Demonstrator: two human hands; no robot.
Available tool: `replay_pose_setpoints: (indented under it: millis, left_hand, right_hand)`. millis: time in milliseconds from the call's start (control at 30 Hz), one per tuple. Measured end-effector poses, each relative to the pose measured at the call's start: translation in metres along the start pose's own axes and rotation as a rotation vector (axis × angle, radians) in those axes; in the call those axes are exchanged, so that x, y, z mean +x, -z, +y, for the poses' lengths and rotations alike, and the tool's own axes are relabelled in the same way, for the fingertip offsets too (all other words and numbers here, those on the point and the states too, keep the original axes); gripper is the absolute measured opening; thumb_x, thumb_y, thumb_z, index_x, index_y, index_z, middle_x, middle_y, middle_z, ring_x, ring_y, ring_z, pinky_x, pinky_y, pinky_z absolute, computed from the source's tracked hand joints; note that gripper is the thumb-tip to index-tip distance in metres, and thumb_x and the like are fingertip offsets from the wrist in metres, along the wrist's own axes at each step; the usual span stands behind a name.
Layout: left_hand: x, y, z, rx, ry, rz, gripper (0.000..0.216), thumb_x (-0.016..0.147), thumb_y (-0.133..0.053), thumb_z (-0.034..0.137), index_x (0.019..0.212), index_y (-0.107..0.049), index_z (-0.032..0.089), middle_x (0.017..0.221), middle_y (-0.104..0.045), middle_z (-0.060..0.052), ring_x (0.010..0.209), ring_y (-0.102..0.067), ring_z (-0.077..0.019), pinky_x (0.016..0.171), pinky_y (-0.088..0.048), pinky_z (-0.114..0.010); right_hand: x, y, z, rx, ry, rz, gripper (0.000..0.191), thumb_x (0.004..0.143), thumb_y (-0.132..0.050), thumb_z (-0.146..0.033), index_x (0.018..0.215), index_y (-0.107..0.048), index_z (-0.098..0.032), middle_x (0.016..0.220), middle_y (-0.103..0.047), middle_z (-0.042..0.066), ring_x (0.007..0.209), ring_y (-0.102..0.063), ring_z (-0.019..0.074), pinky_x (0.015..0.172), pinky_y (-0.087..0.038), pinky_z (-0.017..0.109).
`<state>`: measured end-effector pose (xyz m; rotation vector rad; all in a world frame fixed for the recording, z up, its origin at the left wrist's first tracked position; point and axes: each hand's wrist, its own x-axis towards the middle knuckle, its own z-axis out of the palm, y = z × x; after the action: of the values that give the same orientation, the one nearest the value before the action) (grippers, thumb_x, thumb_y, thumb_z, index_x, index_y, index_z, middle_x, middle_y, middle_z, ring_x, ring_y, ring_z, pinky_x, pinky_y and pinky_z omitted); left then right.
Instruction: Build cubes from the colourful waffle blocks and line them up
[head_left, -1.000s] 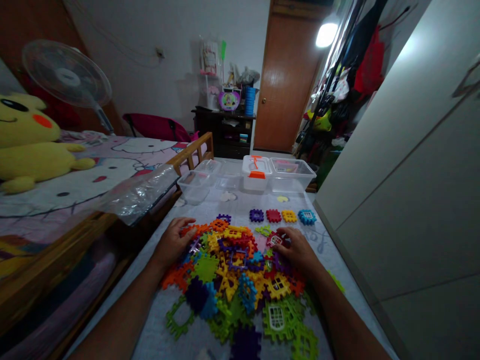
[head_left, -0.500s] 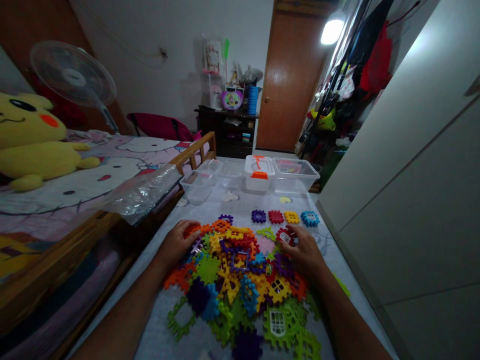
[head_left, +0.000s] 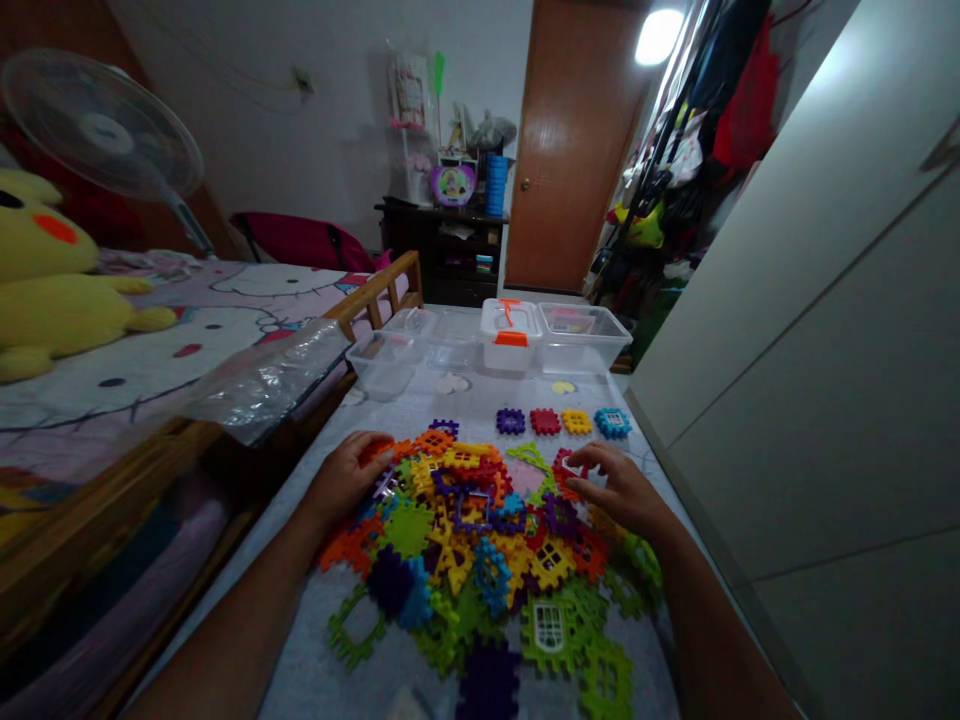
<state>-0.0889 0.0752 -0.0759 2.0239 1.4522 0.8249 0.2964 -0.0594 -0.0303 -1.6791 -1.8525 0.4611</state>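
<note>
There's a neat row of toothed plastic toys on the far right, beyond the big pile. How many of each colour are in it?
Purple piece: 1
Red piece: 1
Yellow piece: 1
Blue piece: 1
Total: 4, counting each once; I cannot tell whether any is a stack.

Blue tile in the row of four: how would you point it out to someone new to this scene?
On the cloth, between the plastic boxes and the heap, four tiles lie in a row. The blue tile is at its right end, beyond the right hand. Its neighbours are purple, red and yellow; it alone is blue, with a white lattice.
</note>
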Motion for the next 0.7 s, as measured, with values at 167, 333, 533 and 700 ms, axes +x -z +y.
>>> replay_pose_setpoints:
  millis: [167,333,533,700]
  left_hand:
    - [-0.001,0.002,0.004,-0.004,0.010,0.000,0.046,0.074,-0.056,0.058,0.096,-0.068,0.019,0.104,-0.067,-0.008,0.097,-0.062,-0.0254,0.092,-0.048,-0.037]
    - [-0.002,0.002,0.001,-0.011,0.009,-0.005,0.046,0.074,-0.056,0.057,0.096,-0.068,0.019,0.104,-0.068,-0.007,0.098,-0.062,-0.0251,0.093,-0.047,-0.036]
    - [-0.004,0.003,0.000,-0.019,0.015,-0.012,0.046,0.074,-0.057,0.058,0.097,-0.068,0.019,0.105,-0.069,-0.008,0.097,-0.064,-0.0253,0.091,-0.048,-0.036]
    - [-0.004,0.004,0.002,-0.018,0.011,-0.003,0.048,0.073,-0.057,0.059,0.096,-0.068,0.018,0.102,-0.069,-0.007,0.095,-0.064,-0.0251,0.090,-0.049,-0.035]
  right_hand:
    - [-0.002,0.001,0.000,-0.031,-0.031,0.007,0.015,0.082,-0.051,-0.021,0.081,-0.067,-0.021,0.077,-0.066,0.002,0.071,-0.059,0.0161,0.069,-0.047,0.030]
    - [-0.001,-0.013,0.015,-0.189,-0.044,0.121,0.025,0.076,-0.062,-0.021,0.100,-0.067,-0.020,0.102,-0.066,0.009,0.098,-0.059,0.0247,0.089,-0.045,0.040]
    - [0.002,-0.024,0.023,-0.224,-0.088,0.050,0.030,0.073,-0.066,-0.022,0.103,-0.066,-0.019,0.101,-0.065,0.009,0.095,-0.058,0.0237,0.087,-0.046,0.039]
    - [0.002,-0.021,0.022,-0.172,-0.105,0.138,0.035,0.074,-0.066,-0.027,0.107,-0.064,-0.019,0.106,-0.059,0.009,0.101,-0.056,0.0254,0.091,-0.045,0.041]
